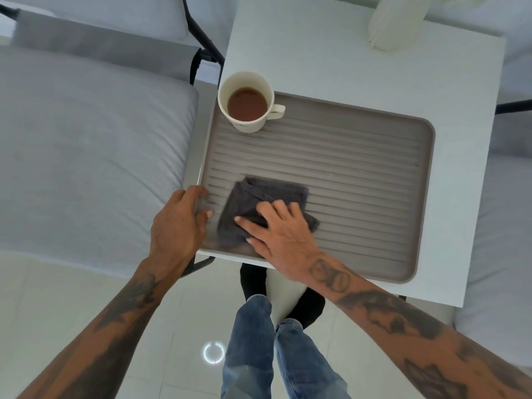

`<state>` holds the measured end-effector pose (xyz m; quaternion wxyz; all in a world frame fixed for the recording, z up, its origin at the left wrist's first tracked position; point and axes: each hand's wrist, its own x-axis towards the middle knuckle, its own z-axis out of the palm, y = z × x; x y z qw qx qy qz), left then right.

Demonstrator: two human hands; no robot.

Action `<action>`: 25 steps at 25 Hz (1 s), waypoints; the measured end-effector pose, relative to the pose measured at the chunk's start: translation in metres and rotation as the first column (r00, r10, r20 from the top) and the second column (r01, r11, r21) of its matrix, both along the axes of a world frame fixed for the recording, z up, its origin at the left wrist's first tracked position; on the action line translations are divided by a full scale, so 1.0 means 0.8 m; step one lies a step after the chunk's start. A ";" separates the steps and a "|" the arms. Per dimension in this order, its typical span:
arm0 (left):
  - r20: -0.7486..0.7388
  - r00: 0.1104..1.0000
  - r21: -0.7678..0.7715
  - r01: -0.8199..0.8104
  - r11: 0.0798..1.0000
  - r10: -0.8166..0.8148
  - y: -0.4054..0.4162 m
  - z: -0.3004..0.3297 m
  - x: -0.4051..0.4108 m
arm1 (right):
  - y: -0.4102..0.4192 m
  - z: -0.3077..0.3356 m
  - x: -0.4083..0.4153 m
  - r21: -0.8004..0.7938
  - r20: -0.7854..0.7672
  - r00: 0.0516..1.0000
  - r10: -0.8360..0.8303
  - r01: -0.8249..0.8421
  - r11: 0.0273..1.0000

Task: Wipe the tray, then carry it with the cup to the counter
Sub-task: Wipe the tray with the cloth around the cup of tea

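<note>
Right grip (276, 228), fingers spread flat and unclenched, pressed a dark grey cloth (259, 208) onto the near left part of the ribbed grey tray (359, 180). My left grip (181, 223) curled over the tray's near left edge, fingers wrapped on the rim. At the far left corner of the tray stood a white cup (247, 102), upright, handle pointing right, part filled with brown liquid. Tray and cup sat on a white desk (331, 61); a pale object (394, 21) rested at its far edge. Grey cushions (86, 156) lay to the left, and my jeans (259, 355) showed above the tiled floor (72, 283).
</note>
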<state>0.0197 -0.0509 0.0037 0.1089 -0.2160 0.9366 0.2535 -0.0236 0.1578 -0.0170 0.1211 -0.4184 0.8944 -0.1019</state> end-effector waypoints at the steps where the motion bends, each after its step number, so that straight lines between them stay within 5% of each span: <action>1: 0.005 1.000 -0.014 0.018 1.000 -0.018 0.001 0.000 -0.001 | -0.023 -0.002 0.002 -0.003 -0.001 1.000 -0.002 0.002 1.000; 8: 0.061 0.997 -0.009 0.055 0.998 -0.054 -0.002 0.000 -0.003 | 0.008 0.005 -0.006 -0.039 0.074 0.997 0.005 -0.002 0.999; 16: 0.022 0.996 -0.021 0.086 0.996 -0.085 0.001 -0.006 -0.002 | 0.243 0.040 -0.022 0.283 0.151 0.944 -0.294 0.244 0.928; 20: 0.016 0.992 -0.039 0.126 0.991 -0.126 0.002 -0.006 -0.003 | 0.214 0.036 -0.018 0.268 0.159 0.932 -0.325 0.276 0.923; 25: 0.025 0.995 -0.050 0.101 0.994 -0.100 0.005 -0.005 -0.002 | 0.070 0.027 -0.012 0.061 0.229 0.961 -0.154 0.144 0.988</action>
